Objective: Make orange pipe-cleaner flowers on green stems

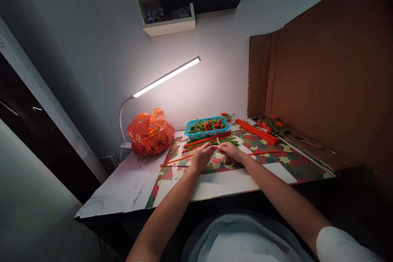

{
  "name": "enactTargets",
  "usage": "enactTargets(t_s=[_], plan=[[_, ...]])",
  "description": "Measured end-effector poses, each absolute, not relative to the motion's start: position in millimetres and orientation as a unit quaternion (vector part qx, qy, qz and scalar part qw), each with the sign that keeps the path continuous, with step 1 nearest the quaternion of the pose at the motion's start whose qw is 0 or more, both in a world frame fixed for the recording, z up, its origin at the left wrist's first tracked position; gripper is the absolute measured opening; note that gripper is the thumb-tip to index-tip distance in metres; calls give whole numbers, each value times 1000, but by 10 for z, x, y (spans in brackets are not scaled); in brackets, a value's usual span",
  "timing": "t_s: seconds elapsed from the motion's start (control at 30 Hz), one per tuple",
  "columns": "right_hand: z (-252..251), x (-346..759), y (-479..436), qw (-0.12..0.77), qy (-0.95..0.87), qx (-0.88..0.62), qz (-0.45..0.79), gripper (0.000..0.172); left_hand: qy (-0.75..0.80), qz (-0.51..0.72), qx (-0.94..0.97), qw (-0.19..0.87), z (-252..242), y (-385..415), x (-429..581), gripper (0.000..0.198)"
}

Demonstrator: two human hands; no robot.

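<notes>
My left hand [204,155] and my right hand [230,150] meet over the middle of the table, fingertips pinched close together. Between them is a small orange-red piece that looks like part of a pipe cleaner [217,147]. A pale strip [218,141] sticks up just behind the fingertips. Thin orange stems [175,162] extend left of my left hand, and another orange stem [265,152] lies to the right; whether these join the held piece is hidden. Behind my hands are green stems [231,141] and an orange bundle [196,141]. A brownish item [229,161] is partly covered under my right hand.
A blue basket [192,135] holds orange flowers with green stems. To its left is an orange plastic bag [150,139] beside a lit lamp [167,77]. A thick orange bundle [257,131] and more flowers [270,124] lie at right, near a cardboard wall [322,69].
</notes>
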State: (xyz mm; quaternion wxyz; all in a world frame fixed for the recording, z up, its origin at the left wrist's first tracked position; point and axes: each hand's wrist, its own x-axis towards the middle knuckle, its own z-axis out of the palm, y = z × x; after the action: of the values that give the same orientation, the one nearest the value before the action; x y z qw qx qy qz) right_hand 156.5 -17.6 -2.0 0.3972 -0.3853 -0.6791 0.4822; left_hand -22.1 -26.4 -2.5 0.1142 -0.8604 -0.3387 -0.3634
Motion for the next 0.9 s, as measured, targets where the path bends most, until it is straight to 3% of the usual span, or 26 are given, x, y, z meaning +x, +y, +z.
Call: enactTargets(t_s=[0.1,0.23,0.33,0.4,0.53,0.67,0.9], plan=[[-23,1560,-209,401,-738,-399,367,33,-389,-349,-851,49,-18,-258,-210,17],[-51,1539,-254,400,-806,-408,156,28,-429,-334,-829,-133,-3,-205,-237,15],[-77,1525,-253,388,-818,-401,140,29,-409,-324,-825,-219,-2,-181,-281,21],[-84,1527,-236,383,-805,-404,205,30,-390,-334,-836,-193,-11,-185,-298,19],[-56,1559,-198,378,-725,-403,411,30,-354,-361,-861,-44,-38,-217,-282,8],[14,1626,-196,331,-631,-386,586,30,-302,-345,-885,83,-40,-263,-245,16],[59,1746,-202,241,-580,-307,715,21,-228,-342,-888,207,3,-331,-211,19]])
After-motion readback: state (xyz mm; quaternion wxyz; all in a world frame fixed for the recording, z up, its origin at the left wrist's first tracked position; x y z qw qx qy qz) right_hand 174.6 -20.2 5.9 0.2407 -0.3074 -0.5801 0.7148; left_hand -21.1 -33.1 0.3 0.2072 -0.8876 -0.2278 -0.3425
